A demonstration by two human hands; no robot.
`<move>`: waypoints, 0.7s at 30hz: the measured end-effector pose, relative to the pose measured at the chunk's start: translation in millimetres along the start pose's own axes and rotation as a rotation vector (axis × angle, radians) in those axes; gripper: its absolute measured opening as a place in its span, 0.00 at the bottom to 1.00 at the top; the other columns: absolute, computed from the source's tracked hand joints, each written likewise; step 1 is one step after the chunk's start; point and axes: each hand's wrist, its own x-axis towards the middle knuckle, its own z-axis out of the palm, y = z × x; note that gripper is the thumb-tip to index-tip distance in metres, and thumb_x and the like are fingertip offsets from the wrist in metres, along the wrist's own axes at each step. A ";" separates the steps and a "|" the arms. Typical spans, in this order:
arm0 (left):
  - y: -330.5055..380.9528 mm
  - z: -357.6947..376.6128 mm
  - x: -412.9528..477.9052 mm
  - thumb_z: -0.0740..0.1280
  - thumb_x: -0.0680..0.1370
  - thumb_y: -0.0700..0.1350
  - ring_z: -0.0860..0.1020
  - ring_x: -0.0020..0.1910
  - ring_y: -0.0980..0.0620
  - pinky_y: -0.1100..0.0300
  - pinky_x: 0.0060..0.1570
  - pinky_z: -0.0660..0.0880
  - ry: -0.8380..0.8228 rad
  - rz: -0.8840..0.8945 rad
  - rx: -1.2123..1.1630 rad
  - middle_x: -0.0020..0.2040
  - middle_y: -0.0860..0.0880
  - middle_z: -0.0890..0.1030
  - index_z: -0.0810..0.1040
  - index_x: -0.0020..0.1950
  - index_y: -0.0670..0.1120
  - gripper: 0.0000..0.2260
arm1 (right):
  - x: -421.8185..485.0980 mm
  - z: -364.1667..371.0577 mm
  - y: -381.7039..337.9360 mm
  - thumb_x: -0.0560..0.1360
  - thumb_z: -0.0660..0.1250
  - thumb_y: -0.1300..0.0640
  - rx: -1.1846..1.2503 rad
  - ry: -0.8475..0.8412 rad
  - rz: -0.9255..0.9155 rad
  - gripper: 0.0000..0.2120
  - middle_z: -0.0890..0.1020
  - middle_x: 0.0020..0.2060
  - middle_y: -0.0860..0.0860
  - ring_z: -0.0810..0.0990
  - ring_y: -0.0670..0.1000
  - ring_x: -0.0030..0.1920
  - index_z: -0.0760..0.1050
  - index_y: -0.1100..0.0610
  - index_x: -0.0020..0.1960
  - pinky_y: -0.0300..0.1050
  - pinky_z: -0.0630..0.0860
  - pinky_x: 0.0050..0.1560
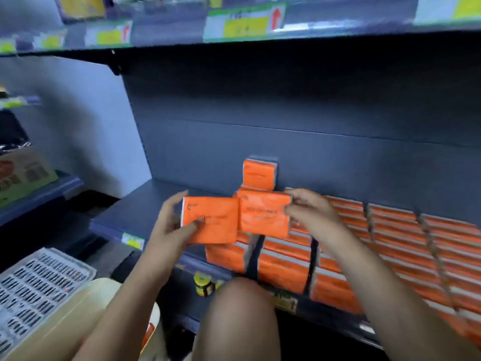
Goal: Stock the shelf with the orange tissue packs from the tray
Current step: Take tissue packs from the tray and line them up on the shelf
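Observation:
My left hand (pixel 171 225) grips an orange tissue pack (pixel 210 220) by its left edge, thumb on its face. My right hand (pixel 309 212) pinches a second orange tissue pack (pixel 264 214) by its right edge. Both packs hang side by side above the dark blue shelf (pixel 145 201). Behind them one orange pack (pixel 259 175) stands upright against the shelf's back panel. Rows of orange packs (pixel 390 243) fill the shelf's middle and right. The white slotted tray (pixel 39 285) lies at the lower left; what it holds is hidden.
The shelf's left end, left of the packs, is bare. An upper shelf with yellow price tags (pixel 244 24) hangs overhead. A yellow-lidded jar (pixel 204 284) sits on the level below. My knee (pixel 242 308) is in front. A cardboard box (pixel 23 173) sits on a neighbouring shelf at left.

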 end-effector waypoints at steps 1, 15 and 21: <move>3.5 18.7 7.5 0.69 0.79 0.30 0.82 0.44 0.50 0.59 0.44 0.80 -0.046 0.007 0.009 0.43 0.48 0.85 0.73 0.69 0.53 0.25 | -2.7 -22.0 2.4 0.72 0.71 0.64 -0.021 0.030 0.008 0.13 0.86 0.45 0.54 0.81 0.44 0.40 0.83 0.59 0.56 0.37 0.75 0.42; 4.5 182.2 129.5 0.77 0.73 0.37 0.81 0.51 0.55 0.54 0.52 0.80 -0.376 0.177 0.281 0.53 0.58 0.80 0.75 0.63 0.52 0.23 | 7.6 -196.5 43.7 0.73 0.74 0.60 -0.351 0.444 0.004 0.14 0.86 0.45 0.39 0.84 0.42 0.49 0.83 0.44 0.52 0.39 0.75 0.52; -16.2 226.4 181.9 0.73 0.70 0.28 0.78 0.53 0.61 0.57 0.57 0.74 -0.433 0.371 0.544 0.55 0.54 0.81 0.77 0.58 0.52 0.24 | 37.7 -209.2 64.2 0.75 0.71 0.61 -0.539 0.489 -0.019 0.13 0.84 0.42 0.40 0.79 0.37 0.42 0.83 0.45 0.55 0.26 0.70 0.45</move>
